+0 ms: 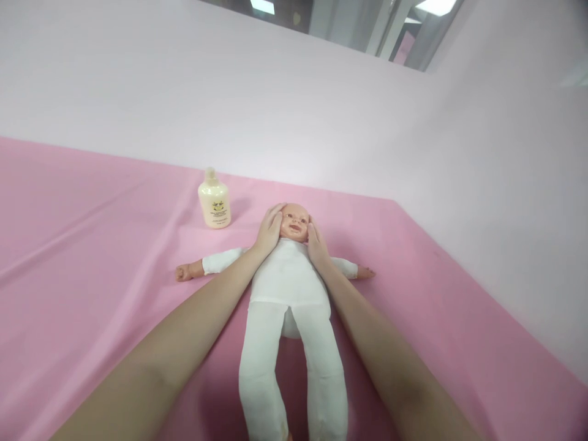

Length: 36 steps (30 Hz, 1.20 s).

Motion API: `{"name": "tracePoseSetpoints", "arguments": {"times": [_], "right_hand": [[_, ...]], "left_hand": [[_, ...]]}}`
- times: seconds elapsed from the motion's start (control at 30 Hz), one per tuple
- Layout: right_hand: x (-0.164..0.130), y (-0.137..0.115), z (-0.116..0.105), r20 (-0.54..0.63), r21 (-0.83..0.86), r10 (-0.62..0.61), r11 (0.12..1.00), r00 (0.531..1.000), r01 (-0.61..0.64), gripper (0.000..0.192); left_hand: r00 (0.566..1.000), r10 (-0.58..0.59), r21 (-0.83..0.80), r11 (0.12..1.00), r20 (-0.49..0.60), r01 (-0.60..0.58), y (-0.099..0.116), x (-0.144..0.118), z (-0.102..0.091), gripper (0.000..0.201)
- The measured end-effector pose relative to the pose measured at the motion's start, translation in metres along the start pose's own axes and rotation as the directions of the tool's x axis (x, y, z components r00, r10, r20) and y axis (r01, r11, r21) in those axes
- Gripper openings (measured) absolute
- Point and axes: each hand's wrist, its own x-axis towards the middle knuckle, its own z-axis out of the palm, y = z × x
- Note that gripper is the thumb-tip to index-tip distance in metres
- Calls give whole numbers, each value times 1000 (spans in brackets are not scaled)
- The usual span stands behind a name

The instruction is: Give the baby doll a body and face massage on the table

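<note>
A baby doll (291, 275) lies on its back on the pink cloth, its head away from me and its arms spread to the sides. It has a white cloth body and a bare head (294, 222). Flat against the left side of the head rests my left hand (270, 231), fingers stretched up along the cheek and temple. My right hand (316, 242) lies in the same way along the opposite cheek, its fingers extended and partly hidden behind the head. Both forearms pass over the doll's arms. The ends of the doll's legs run out of view at the bottom.
A cream-coloured bottle (215, 201) with a printed label stands upright left of the doll's head. Pink cloth (92, 245) with some folds covers the table. Behind it rises a white wall (275, 110) with a window (349, 27) at the top.
</note>
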Motion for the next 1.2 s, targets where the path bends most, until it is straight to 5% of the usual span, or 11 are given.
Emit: {"name": "tracePoseSetpoints", "arguments": {"times": [1.2], "right_hand": [[-1,0,-1,4,-3,-17,1000,1000,17,60]], "left_hand": [[1000,-7,-8,1000,3,7,2,-1,0,40]]}}
